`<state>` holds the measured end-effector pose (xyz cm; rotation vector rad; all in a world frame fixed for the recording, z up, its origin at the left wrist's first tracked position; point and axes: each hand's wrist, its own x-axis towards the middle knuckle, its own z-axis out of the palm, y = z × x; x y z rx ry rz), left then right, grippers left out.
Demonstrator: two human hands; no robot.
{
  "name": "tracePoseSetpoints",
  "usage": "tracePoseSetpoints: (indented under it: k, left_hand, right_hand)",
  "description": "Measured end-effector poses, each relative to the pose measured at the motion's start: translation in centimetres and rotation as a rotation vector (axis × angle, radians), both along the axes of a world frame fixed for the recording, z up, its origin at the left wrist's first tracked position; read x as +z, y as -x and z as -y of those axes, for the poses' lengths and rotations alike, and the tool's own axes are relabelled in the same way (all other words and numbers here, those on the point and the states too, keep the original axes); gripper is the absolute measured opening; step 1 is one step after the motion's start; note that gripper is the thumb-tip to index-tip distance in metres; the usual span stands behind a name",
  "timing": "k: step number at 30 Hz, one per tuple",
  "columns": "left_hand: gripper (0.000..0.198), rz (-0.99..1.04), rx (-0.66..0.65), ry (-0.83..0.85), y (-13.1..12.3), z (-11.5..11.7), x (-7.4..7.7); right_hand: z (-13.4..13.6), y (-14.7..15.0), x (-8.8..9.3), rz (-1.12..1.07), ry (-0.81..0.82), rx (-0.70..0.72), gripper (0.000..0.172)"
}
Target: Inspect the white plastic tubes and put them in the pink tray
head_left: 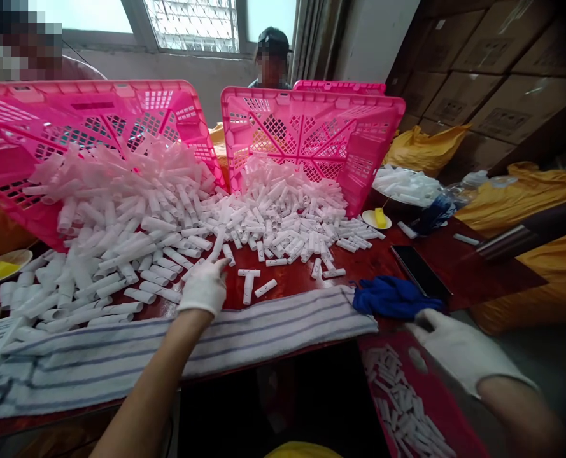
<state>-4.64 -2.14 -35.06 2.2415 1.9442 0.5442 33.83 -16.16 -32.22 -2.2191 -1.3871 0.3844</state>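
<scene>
My left hand (203,285), in a white glove, reaches to the near edge of a big heap of white plastic tubes (283,216). Its fingers are closed around the lower end of one white plastic tube (218,242); other tubes lie close by. On the right, my right hand (454,346), gloved too, has thumb and fingers apart and holds nothing. It is over the side of a pink bin (454,407) in which many tubes lie. A pale oval shape (417,360) shows blurred below its fingers. A blue cloth item (397,297) lies just beyond that hand.
Two pink crates (311,95) stand tilted behind the heap. A striped towel (283,324) lies along the front table edge. A phone (419,270), a yellow sponge (380,218) and a bowl of tubes (407,187) are at right. People sit across the table.
</scene>
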Motion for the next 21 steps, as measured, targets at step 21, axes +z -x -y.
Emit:
tracePoseSetpoints:
  k: [21]
  left_hand:
    - [0.027,-0.086,-0.515,0.043,-1.7,-0.2,0.4]
  right_hand:
    - [-12.2,15.5,-5.0,-0.784,-0.326,0.456,0.032]
